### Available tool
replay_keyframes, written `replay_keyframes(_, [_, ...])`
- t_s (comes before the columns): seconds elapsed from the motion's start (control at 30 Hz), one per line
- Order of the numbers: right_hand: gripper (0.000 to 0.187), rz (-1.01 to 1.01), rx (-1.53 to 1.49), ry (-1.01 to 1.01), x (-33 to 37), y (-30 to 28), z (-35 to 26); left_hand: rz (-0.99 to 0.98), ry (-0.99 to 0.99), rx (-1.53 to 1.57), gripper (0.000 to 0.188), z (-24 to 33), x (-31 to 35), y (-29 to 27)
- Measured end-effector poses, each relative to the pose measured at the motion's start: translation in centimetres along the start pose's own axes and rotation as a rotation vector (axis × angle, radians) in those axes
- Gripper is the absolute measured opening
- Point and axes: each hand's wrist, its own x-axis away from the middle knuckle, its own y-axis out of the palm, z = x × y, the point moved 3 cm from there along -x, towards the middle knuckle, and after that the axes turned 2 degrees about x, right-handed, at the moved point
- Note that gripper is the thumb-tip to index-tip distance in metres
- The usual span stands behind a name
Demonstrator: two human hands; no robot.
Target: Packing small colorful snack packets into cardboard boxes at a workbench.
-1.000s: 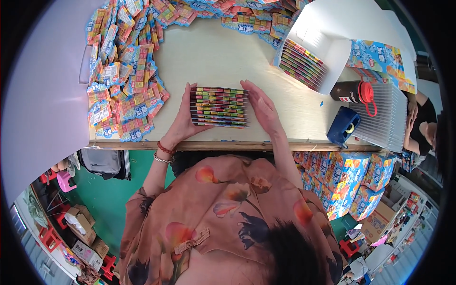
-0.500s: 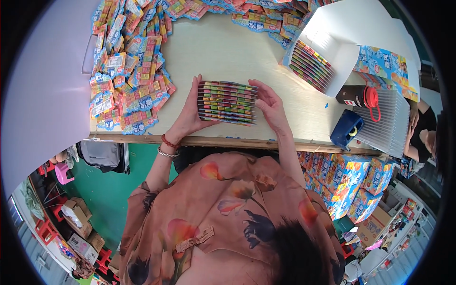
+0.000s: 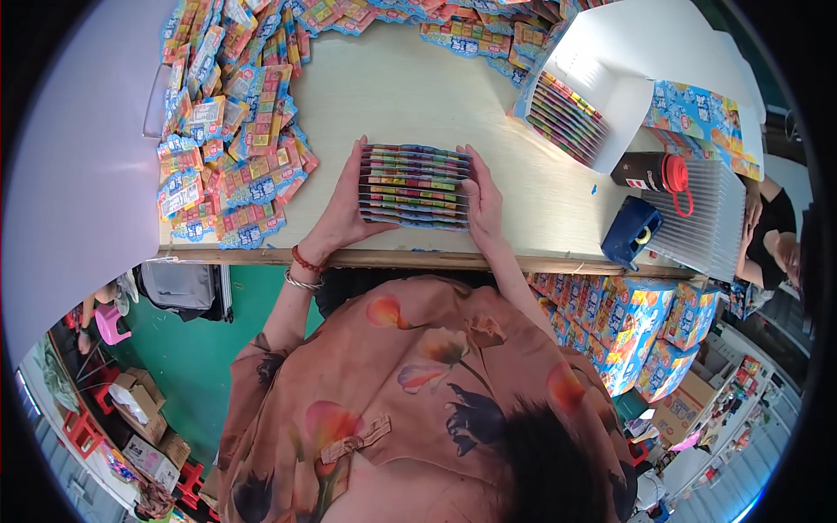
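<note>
Between my two hands, just above the near edge of the table, is a stack of flat, colourful blister packs (image 3: 415,186) with their edges toward me. My left hand (image 3: 343,202) presses on the stack's left side, with its thumb along the lower corner. Against the right side lies my right hand (image 3: 485,199), its fingers pointing away from me. Many similar loose packs (image 3: 257,166) with wavy blue borders are heaped on the left. At the upper right, an open white box (image 3: 617,105) lies on its side with a row of packs (image 3: 565,118) in it.
Right of my hands are a dark bottle with a red lid (image 3: 649,173), a blue tape dispenser (image 3: 631,230) and a pile of clear plastic trays (image 3: 704,213). Printed cartons (image 3: 632,318) are stacked below the table's right end. Another person's arm (image 3: 757,218) shows at far right.
My right hand has closed in from slightly apart and now lies flat against the stack's right side. The pack edges look more even. My left hand keeps its hold.
</note>
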Motion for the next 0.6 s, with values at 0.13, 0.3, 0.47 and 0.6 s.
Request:
replay_keyframes(0.13, [0.043, -0.011, 0.020, -0.021, 0.01, -0.01, -0.12, -0.001, 0.019, 0.010, 0.135, -0.11, 0.00, -0.04])
replay_keyframes(0.3, [0.040, -0.014, 0.040, -0.015, -0.04, -0.05, -0.22, 0.025, 0.024, -0.039, 0.136, -0.23, 0.02, -0.02])
replay_keyframes(0.47, [0.039, -0.010, 0.045, -0.030, 0.03, -0.04, -0.01, 0.021, 0.036, -0.012, 0.137, 0.37, -0.29, -0.02])
replay_keyframes(0.6, [0.039, -0.010, 0.042, -0.024, -0.02, 0.01, 0.00, 0.013, -0.041, 0.074, 0.135, 0.13, -0.40, 0.02])
